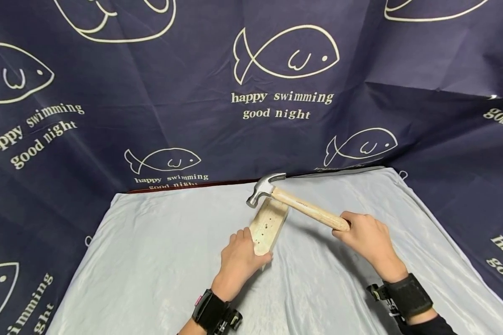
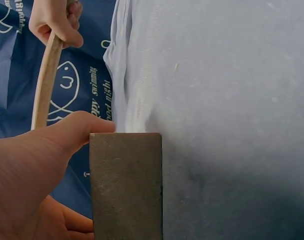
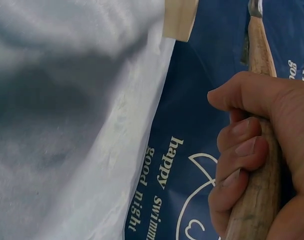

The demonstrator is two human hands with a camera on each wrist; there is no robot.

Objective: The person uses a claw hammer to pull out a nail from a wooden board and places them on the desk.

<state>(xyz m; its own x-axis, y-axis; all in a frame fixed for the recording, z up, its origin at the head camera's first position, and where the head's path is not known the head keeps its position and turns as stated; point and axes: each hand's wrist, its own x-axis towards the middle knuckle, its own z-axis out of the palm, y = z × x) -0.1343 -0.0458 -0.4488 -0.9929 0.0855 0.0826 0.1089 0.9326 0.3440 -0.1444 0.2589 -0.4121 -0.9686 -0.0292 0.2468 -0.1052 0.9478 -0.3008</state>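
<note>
though hammerhead (image 1: 261, 188) beyond right fingers (image 3: 244, 150), handle (image 1: 308, 209) inside

A curtain (image 1: 193, 102) hangs behind and to both sides of a cloth-covered table (image 1: 159, 260). Around the table's middle, a block (image 1: 269, 228) extends away from the left hand (image 1: 239, 253). A hammer (image 1: 297, 203) crosses before the block's far end, head leftmost, handle reaching rightward into the right hand (image 1: 368, 236).

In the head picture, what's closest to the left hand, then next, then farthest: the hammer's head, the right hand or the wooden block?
From the left hand:
1. Wooden block, in its grip
2. Claw hammer head, farther forward
3. Right hand, off to the right
</note>
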